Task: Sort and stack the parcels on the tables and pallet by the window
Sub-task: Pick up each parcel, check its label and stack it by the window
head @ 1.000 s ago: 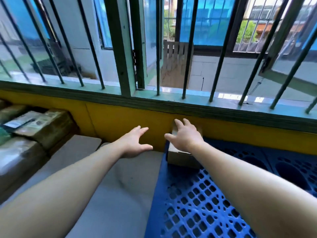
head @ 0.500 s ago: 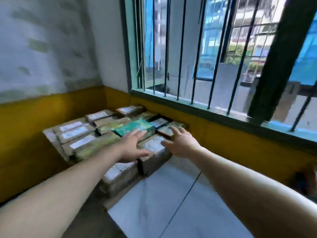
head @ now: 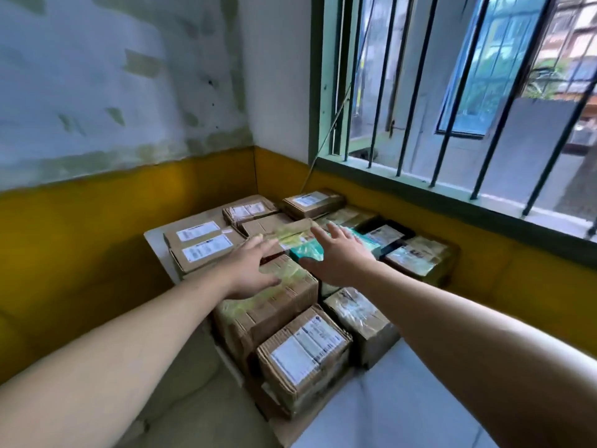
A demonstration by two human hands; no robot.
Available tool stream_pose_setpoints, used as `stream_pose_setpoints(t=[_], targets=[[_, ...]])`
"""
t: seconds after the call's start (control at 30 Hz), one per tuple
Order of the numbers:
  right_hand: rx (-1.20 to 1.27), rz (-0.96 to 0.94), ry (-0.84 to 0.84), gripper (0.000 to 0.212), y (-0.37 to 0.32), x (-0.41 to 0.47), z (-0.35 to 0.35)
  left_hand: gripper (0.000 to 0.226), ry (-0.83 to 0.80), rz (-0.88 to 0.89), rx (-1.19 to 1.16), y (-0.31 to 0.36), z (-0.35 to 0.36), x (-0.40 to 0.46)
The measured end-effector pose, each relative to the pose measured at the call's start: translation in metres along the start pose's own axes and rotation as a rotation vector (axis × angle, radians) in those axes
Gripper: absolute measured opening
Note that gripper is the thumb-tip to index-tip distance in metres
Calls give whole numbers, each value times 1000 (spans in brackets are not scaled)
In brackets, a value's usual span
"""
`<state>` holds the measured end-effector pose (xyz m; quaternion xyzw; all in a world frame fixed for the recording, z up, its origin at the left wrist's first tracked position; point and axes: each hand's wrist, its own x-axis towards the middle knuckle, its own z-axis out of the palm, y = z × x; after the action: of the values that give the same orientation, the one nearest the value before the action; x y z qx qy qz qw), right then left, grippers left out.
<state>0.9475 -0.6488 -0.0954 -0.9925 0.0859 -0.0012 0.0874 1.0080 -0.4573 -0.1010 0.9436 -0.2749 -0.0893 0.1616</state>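
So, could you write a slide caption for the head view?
Both open hands, left hand and right hand, reach over the taped parcels beside the barred window.

- A wall (head: 113, 76) with patchy, flaking grey-white paint fills ten to twelve o'clock.
- A yellow painted band (head: 97, 221) runs along the wall's lower part, from nine o'clock round to four o'clock.
- A green window frame (head: 318, 79) stands upright at twelve o'clock.
- Dark vertical bars (head: 452, 92) cross the window at one to two o'clock.
- A pale sill (head: 452, 185) lies beneath the bars.
- Outside, blurred buildings and greenery (head: 546, 82) show at two o'clock.
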Motion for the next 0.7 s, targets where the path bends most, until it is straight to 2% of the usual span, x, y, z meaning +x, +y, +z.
stream_pose_setpoints(t=[0.33,0.7], targets=[[0,48,-31,81,-22,131,18,83,-65,58,4,-78,-24,116],[51,418,-5,79,-58,271,39,81,-157,281,116,-185,-67,279]])
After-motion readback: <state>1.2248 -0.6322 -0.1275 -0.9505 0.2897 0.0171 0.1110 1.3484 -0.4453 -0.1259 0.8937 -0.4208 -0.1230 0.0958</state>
